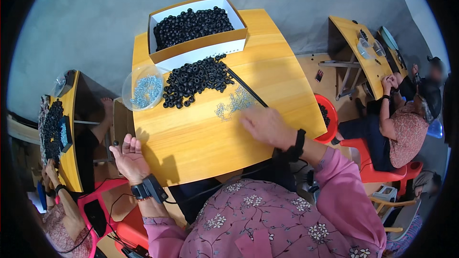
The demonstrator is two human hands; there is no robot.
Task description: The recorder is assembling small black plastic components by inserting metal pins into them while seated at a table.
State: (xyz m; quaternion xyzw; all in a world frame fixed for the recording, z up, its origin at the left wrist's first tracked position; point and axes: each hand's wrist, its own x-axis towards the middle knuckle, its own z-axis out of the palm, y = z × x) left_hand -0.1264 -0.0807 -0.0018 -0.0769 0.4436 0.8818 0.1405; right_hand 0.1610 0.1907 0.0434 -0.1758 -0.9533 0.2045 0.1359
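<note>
My left hand (131, 160) is turned palm up by the table's left front edge. At its thumb and fingertip it pinches a small black round bead-like piece (115, 143). My right hand (267, 126) is over the table at the right, beside a scatter of small silvery pieces (234, 102). Its fingers are smeared by motion, and whether they hold anything is hidden. A heap of black ring-like pieces (198, 80) lies farther back. Between it and my right hand slants a thin black rod (246, 87).
Behind the heap stands a brown-and-white box (198, 50) full of black pieces. A clear round tub (128, 96) of pale blue bits sits at the left. On the floor at right is a red basin (330, 136). Other people work at a left table (71, 148) and a right table (351, 38).
</note>
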